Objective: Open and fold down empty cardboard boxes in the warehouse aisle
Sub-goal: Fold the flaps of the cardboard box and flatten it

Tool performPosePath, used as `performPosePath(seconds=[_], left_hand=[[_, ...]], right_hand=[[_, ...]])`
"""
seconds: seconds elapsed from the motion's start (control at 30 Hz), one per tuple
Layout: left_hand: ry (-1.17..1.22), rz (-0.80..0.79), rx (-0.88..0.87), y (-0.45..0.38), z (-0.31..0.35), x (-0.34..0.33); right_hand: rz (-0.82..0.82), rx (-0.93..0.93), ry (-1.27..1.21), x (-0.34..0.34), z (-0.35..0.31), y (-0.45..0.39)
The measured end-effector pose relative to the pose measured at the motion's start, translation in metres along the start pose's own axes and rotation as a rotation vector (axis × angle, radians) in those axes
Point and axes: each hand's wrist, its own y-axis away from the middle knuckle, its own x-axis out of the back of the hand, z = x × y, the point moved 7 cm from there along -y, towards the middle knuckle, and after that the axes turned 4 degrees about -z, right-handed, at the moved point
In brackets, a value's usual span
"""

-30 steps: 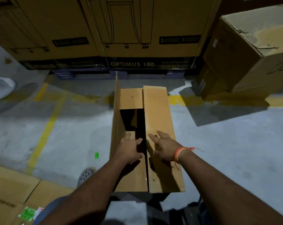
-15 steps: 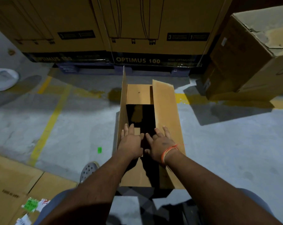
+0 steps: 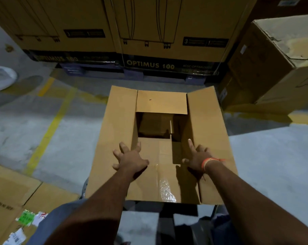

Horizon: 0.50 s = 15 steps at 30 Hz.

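Observation:
An open brown cardboard box (image 3: 209, 121) stands on the concrete floor right in front of me. Its two long flaps are spread out to the left and right, and the dark inside shows between the two short flaps. My left hand (image 3: 130, 159) presses on the left long flap with its fingers spread. My right hand (image 3: 197, 157), an orange band at the wrist, rests on the right long flap with the index finger stretched forward. Clear tape (image 3: 167, 190) clings to the near short flap.
Large printed cartons (image 3: 167, 32) on a pallet stand close behind the box. A worn carton (image 3: 273, 64) stands at the right. Flattened cardboard (image 3: 10, 197) with labels lies at the lower left. A white bag (image 3: 1, 76) lies far left. Yellow lines cross the floor.
Both long flaps have swung outward, left and right, and now lie spread wide. My hands have moved apart with them, and the box opening shows much wider.

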Motion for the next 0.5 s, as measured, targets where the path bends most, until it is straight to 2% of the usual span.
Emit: performPosePath(seconds=[0.1, 0.2, 0.3, 0.5], left_hand=[[0.079, -0.036, -0.011, -0.017, -0.01, -0.015], [0.262, -0.085, -0.056, -0.035, -0.015, -0.026], [0.41, -0.103, -0.12, -0.043, -0.006, -0.029], [0.375, -0.11, -0.207, -0.037, 0.004, -0.025]], right_hand=[[-0.074, 0.047, -0.358, -0.012, 0.002, -0.008], [-0.131, 0.072, -0.661, -0.022, 0.001, -0.017], [-0.161, 0.105, -0.693, -0.028, -0.001, -0.025], [-0.118, 0.124, -0.513, -0.021, 0.0, -0.026]])
